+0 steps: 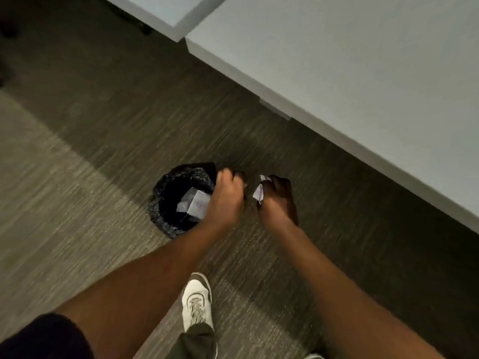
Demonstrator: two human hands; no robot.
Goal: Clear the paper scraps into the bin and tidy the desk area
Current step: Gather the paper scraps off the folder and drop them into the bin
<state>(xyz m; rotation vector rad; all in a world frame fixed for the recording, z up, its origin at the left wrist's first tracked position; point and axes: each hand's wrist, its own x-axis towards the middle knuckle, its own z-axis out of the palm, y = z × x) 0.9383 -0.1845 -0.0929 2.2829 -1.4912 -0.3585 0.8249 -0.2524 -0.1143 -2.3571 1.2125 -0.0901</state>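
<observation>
1. Two pale desk [363, 73] tops fill the upper right, above a carpeted floor [77, 177].
2. Bin [166, 216]: black-lined, standing on the floor near the desk edge, with paper pieces [198, 204] inside.
3. Left hand [225, 200]: over the bin's right rim, fingers curled; contents of the grip cannot be determined.
4. Right hand [278, 203]: just beside the bin, grip closed on a crumpled paper scrap [259, 194].
5. White shoe [197, 301]: on the floor below.

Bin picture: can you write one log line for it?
right hand: holds paper scrap | left hand: over bin rim | bin: paper inside
</observation>
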